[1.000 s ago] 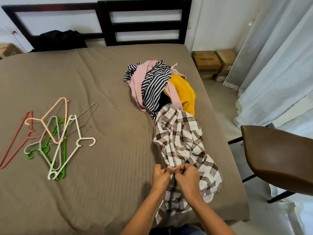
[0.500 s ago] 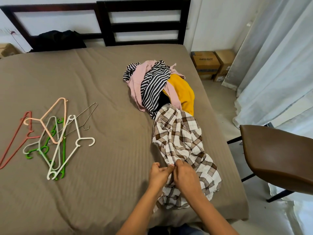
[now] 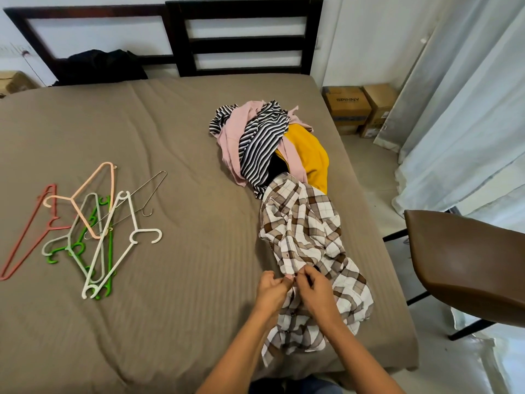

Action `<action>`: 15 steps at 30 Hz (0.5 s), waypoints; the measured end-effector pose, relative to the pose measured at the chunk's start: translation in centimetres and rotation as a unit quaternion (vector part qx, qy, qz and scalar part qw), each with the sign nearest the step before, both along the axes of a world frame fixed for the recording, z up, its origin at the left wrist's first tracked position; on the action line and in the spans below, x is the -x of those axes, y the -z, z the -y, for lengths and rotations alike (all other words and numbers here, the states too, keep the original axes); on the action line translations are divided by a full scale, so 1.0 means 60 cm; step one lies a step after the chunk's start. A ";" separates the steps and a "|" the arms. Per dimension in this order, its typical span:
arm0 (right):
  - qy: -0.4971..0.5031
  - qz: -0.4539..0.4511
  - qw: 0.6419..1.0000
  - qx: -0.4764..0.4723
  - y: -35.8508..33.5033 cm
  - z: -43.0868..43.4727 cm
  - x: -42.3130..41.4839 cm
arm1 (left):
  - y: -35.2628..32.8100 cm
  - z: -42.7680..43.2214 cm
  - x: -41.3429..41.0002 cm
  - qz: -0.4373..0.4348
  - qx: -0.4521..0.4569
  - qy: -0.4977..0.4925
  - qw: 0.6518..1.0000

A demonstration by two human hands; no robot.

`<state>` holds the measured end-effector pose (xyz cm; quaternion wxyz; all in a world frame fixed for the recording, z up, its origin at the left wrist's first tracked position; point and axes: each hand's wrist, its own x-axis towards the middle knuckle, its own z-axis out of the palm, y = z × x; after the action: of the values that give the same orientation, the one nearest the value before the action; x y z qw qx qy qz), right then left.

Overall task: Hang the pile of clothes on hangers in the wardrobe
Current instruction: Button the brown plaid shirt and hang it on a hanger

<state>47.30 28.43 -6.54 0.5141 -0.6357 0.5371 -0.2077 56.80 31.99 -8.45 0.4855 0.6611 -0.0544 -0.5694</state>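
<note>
A brown-and-white plaid shirt (image 3: 304,237) lies stretched toward me on the bed, its lower end hanging over the near edge. My left hand (image 3: 271,290) and my right hand (image 3: 314,291) meet at the shirt's front edge, both pinching the cloth close together. Behind the shirt sits the pile of clothes (image 3: 270,146): pink, black-and-white striped, yellow and black pieces. Several plastic and wire hangers (image 3: 91,231) lie in a loose heap on the left of the bed. No wardrobe is in view.
The brown bedspread (image 3: 176,265) covers the bed, with a dark headboard (image 3: 244,38) and a black garment (image 3: 99,66) at the back. A brown chair (image 3: 466,263) stands at the right. Cardboard boxes (image 3: 358,109) and white curtains (image 3: 468,109) are behind it.
Both hands have shifted a little farther up the plaid shirt's front edge, and the shirt's lower part has gathered slightly toward the near edge.
</note>
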 end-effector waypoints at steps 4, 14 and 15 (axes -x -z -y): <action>-0.009 0.112 0.955 -0.273 0.001 0.030 0.017 | 0.000 -0.010 -0.014 0.001 0.033 0.015 0.999; 0.056 0.008 0.974 -0.220 0.017 0.062 -0.014 | -0.015 -0.021 -0.020 -0.052 -0.027 0.071 0.996; 0.065 0.060 0.969 -0.232 0.015 0.059 -0.008 | -0.015 -0.016 -0.025 -0.087 -0.050 0.051 0.994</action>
<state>47.80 24.91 -7.44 0.6642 -0.4493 0.5790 -0.1477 58.29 32.93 -7.57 0.4255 0.6284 -0.0170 -0.6510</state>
